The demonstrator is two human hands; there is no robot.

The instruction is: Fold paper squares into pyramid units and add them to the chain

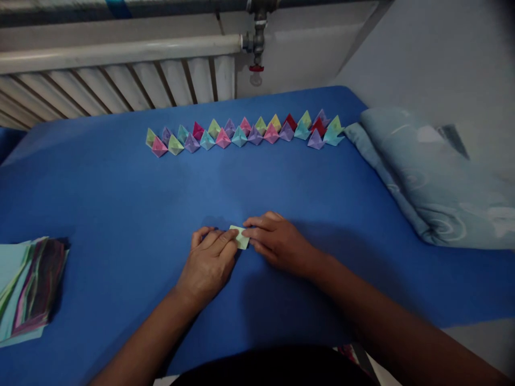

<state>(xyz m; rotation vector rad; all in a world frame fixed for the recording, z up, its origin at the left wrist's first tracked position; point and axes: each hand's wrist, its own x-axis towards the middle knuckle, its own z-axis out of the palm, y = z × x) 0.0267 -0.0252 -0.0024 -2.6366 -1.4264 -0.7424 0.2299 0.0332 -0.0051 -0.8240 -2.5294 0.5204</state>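
A smooth, matte blue surface (120, 203) spreads across most of the frame before you, its far edge rounding off at upper right. A ribbed, pale-painted radiator (90, 83) fills the upper left. At right lies your soft grey-blue blanket (426, 177), folded thick, with pale swirls. Across the upper middle run two staggered rows of pointed folded-paper pieces (240, 138), crisp-creased, in pink, lilac, turquoise, green, yellow and red. A loose stack of thin coloured sheets (20, 300) sits at left, edges uneven.

Your forearms reach in from the bottom, palms down. Your left hand (209, 260) curls its fingers over a small, flat, pale green paper (242, 243) just below frame centre; your right hand (281, 242) brings bent fingertips to its right side. Both touch it, but you cannot tell whether they pinch or merely press.
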